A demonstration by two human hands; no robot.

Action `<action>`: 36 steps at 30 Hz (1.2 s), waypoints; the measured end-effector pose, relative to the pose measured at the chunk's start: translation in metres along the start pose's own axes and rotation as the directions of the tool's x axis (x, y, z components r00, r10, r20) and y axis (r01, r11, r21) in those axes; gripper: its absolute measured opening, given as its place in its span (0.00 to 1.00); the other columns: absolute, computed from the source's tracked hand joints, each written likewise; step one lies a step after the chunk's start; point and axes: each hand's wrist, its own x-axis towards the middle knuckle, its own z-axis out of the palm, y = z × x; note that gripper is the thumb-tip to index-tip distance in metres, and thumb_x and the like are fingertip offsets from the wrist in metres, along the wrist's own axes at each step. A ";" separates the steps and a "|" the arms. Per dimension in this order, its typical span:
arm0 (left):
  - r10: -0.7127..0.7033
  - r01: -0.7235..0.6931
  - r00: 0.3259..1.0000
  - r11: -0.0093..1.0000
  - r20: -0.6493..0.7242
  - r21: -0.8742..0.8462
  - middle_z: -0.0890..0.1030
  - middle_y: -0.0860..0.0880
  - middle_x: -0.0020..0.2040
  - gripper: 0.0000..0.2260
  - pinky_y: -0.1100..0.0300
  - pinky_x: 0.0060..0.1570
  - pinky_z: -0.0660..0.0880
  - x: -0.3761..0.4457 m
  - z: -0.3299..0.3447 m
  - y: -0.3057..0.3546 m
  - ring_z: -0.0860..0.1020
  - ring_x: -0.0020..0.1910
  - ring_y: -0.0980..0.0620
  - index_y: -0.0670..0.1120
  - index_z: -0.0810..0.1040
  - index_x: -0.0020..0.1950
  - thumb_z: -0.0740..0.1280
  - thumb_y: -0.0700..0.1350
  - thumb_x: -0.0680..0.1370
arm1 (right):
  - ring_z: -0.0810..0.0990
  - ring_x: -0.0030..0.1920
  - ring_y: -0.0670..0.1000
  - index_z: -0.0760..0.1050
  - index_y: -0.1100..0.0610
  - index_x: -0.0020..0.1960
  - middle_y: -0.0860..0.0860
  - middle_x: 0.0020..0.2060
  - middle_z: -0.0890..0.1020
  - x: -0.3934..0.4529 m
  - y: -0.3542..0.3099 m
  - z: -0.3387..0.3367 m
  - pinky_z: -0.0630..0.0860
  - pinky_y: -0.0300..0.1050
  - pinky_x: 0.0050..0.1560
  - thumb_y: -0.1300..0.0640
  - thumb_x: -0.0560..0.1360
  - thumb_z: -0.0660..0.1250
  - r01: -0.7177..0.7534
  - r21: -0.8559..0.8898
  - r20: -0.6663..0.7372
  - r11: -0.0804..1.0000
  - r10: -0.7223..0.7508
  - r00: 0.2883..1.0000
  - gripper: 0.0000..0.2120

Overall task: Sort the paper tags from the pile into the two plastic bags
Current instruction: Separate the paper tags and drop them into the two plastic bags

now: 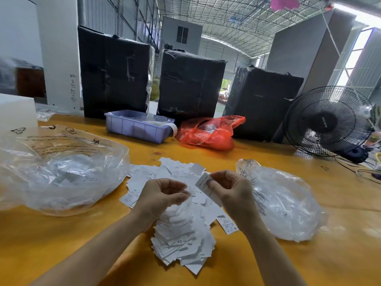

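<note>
- One paper tag [208, 189] is pinched in the right hand [231, 189] above the pile [181, 223]; the left hand [162, 195] is curled, apparently empty.
- Size must be read, then the left bag [61, 174] or right bag [284, 203] chosen.

Pile [181, 230] on table [268, 162] between two bags [61, 172] [284, 203].

Tags [181, 234]: matt white paper, smooth, printed black. The one in my right grip [231, 188] is the same stock. Both bags [61, 172] [284, 203]: thin clear plastic, glossy, crinkled. Bench [268, 254]: smooth yellow wood, faint sheen. Tray [138, 129]: matt lilac plastic.
</note>
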 end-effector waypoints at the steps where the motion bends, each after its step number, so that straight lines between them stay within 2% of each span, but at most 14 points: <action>1: 0.002 -0.002 1.000 1.000 0.001 -0.004 0.85 0.47 0.36 0.10 0.72 0.28 0.72 0.000 0.000 0.000 0.81 0.30 0.59 0.38 0.81 0.47 0.73 0.30 0.68 | 0.82 0.40 0.42 0.79 0.52 0.42 0.50 0.40 0.83 -0.001 0.000 0.001 0.77 0.33 0.40 0.65 0.72 0.70 0.026 -0.023 0.017 0.999 -0.026 1.000 0.08; 5: 0.005 -0.005 1.000 1.000 0.004 -0.006 0.85 0.47 0.35 0.09 0.72 0.27 0.70 0.000 0.001 0.000 0.80 0.28 0.59 0.39 0.81 0.46 0.74 0.30 0.68 | 0.83 0.44 0.42 0.80 0.53 0.45 0.46 0.41 0.83 -0.003 0.000 0.006 0.78 0.33 0.43 0.65 0.72 0.72 0.091 -0.073 0.041 0.993 -0.088 0.995 0.08; 10: 0.003 -0.003 1.000 1.000 0.024 0.027 0.85 0.47 0.35 0.09 0.72 0.27 0.70 0.000 0.002 0.000 0.79 0.28 0.59 0.40 0.81 0.45 0.74 0.32 0.68 | 0.82 0.44 0.40 0.81 0.58 0.48 0.45 0.41 0.83 -0.005 0.002 0.008 0.78 0.32 0.44 0.65 0.72 0.71 0.119 -0.135 0.059 0.984 -0.112 0.992 0.06; 12: 0.007 -0.009 1.000 0.998 0.024 0.057 0.85 0.46 0.36 0.08 0.72 0.27 0.70 0.000 0.001 0.001 0.78 0.28 0.59 0.40 0.82 0.46 0.75 0.34 0.68 | 0.83 0.41 0.41 0.82 0.59 0.47 0.48 0.40 0.83 -0.004 0.001 0.008 0.78 0.33 0.42 0.64 0.72 0.71 0.092 -0.162 0.077 0.983 -0.081 0.994 0.04; 14: 0.011 -0.012 1.000 0.997 0.019 0.082 0.85 0.46 0.37 0.09 0.72 0.27 0.70 0.000 0.001 0.001 0.78 0.28 0.59 0.40 0.82 0.47 0.76 0.36 0.68 | 0.81 0.35 0.41 0.82 0.57 0.43 0.50 0.36 0.83 -0.003 0.000 0.006 0.77 0.35 0.37 0.63 0.73 0.71 -0.016 -0.102 0.089 0.995 0.025 0.996 0.03; 16: 0.013 -0.014 1.000 0.997 0.016 0.077 0.85 0.46 0.36 0.10 0.72 0.27 0.70 0.000 0.000 0.001 0.78 0.28 0.58 0.39 0.82 0.47 0.76 0.36 0.67 | 0.79 0.32 0.43 0.81 0.58 0.41 0.51 0.34 0.82 -0.001 -0.001 0.003 0.75 0.35 0.33 0.64 0.73 0.70 -0.196 0.069 0.088 0.978 0.190 0.978 0.04; 18: 0.013 -0.014 1.000 0.997 0.020 0.078 0.85 0.46 0.35 0.10 0.72 0.27 0.70 0.000 0.001 0.001 0.78 0.28 0.59 0.40 0.82 0.46 0.76 0.36 0.67 | 0.78 0.32 0.46 0.81 0.59 0.42 0.52 0.34 0.82 0.001 -0.003 -0.002 0.74 0.36 0.31 0.65 0.73 0.70 -0.343 0.239 0.092 0.908 0.331 0.939 0.03; 21: 0.004 -0.006 1.000 0.997 0.024 0.083 0.85 0.47 0.34 0.10 0.72 0.27 0.70 -0.001 0.001 0.002 0.78 0.28 0.59 0.41 0.83 0.46 0.77 0.37 0.66 | 0.79 0.35 0.49 0.79 0.61 0.42 0.55 0.36 0.83 0.003 -0.004 -0.007 0.75 0.39 0.31 0.66 0.73 0.69 -0.433 0.349 0.117 0.831 0.420 0.900 0.02; 25: 0.006 -0.007 1.000 0.996 0.015 0.093 0.84 0.48 0.34 0.11 0.71 0.27 0.70 -0.001 0.001 0.002 0.77 0.28 0.58 0.41 0.83 0.46 0.77 0.38 0.65 | 0.79 0.36 0.51 0.79 0.61 0.44 0.57 0.38 0.82 0.002 -0.002 -0.004 0.77 0.41 0.36 0.65 0.71 0.70 -0.424 0.257 0.179 0.868 0.389 0.904 0.02; 28: 0.026 -0.025 1.000 0.997 -0.016 0.071 0.84 0.46 0.34 0.10 0.71 0.27 0.70 0.001 0.001 0.002 0.77 0.27 0.58 0.40 0.82 0.46 0.76 0.36 0.66 | 0.82 0.36 0.51 0.79 0.61 0.44 0.58 0.37 0.84 -0.001 -0.002 -0.003 0.78 0.41 0.36 0.67 0.69 0.73 -0.333 0.117 0.255 0.936 0.295 0.921 0.05; 31: 0.036 -0.033 0.999 0.998 -0.038 0.058 0.84 0.45 0.34 0.10 0.71 0.28 0.71 0.001 -0.001 0.001 0.77 0.27 0.58 0.40 0.82 0.45 0.76 0.35 0.65 | 0.83 0.37 0.50 0.81 0.63 0.43 0.58 0.39 0.85 -0.003 0.000 -0.003 0.77 0.39 0.35 0.67 0.68 0.74 -0.284 -0.074 0.310 0.956 0.292 0.905 0.05; 33: 0.036 -0.034 0.999 0.998 -0.041 0.053 0.84 0.44 0.35 0.11 0.71 0.28 0.71 0.000 -0.002 0.001 0.77 0.27 0.58 0.41 0.82 0.45 0.77 0.37 0.64 | 0.79 0.31 0.47 0.81 0.62 0.39 0.56 0.35 0.83 -0.002 0.001 -0.005 0.73 0.36 0.30 0.64 0.68 0.74 -0.247 -0.152 0.226 0.957 0.277 0.934 0.03; 34: 0.033 -0.031 0.999 0.998 -0.042 0.053 0.85 0.44 0.35 0.12 0.71 0.29 0.71 0.000 -0.002 0.001 0.77 0.27 0.57 0.41 0.82 0.45 0.77 0.38 0.63 | 0.77 0.29 0.45 0.80 0.61 0.38 0.55 0.33 0.81 -0.001 0.003 -0.008 0.71 0.35 0.28 0.62 0.68 0.75 -0.246 -0.115 0.152 0.962 0.262 0.953 0.04; 36: 0.027 -0.024 0.999 0.998 -0.040 0.059 0.85 0.45 0.35 0.13 0.72 0.29 0.70 0.000 -0.002 0.001 0.78 0.28 0.58 0.41 0.83 0.45 0.77 0.39 0.63 | 0.76 0.27 0.43 0.79 0.59 0.37 0.52 0.31 0.80 0.003 0.003 -0.014 0.69 0.34 0.26 0.61 0.67 0.75 -0.271 0.103 0.020 0.957 0.271 0.962 0.05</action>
